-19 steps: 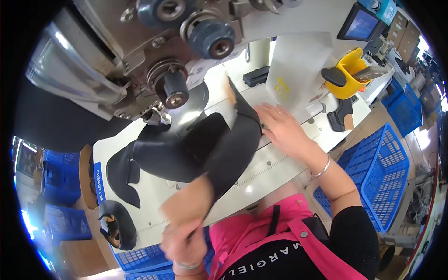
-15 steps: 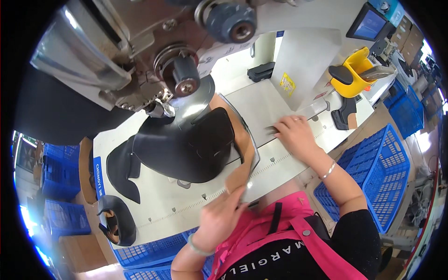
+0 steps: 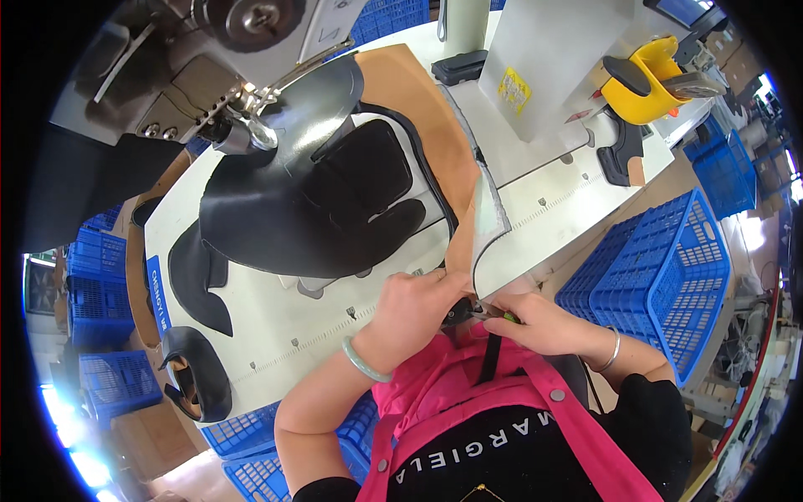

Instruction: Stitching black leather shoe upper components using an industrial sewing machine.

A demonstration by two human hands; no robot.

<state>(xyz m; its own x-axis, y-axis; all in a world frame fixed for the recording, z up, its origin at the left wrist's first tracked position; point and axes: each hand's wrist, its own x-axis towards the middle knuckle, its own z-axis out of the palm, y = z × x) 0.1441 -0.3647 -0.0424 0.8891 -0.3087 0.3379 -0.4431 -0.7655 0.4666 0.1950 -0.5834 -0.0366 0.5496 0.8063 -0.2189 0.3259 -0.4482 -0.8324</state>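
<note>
My left hand (image 3: 411, 316) pinches the near end of a large curved leather piece, black outside (image 3: 268, 222) with a tan lining strip (image 3: 422, 96). Its far end lies under the sewing machine's presser area (image 3: 255, 130). My right hand (image 3: 544, 325) is closed on a small metal tool with a green part (image 3: 508, 317), probably snips. Both hands meet at the leather's near tip, close to my pink apron (image 3: 435, 368). The tool's tip and the exact spot it touches are partly hidden by fingers.
On the white machine table (image 3: 309, 368) lie a flat black leather piece (image 3: 194, 272), a rolled black piece (image 3: 196, 368) and another black piece (image 3: 617, 155) at right. A yellow holder (image 3: 640, 84) hangs beside the machine body. Blue crates (image 3: 661, 293) stand right and below.
My right hand has come from the table's right side to my left hand, bringing the tool to the leather's near end. My view has shifted, and the leather's near end is lifted toward me.
</note>
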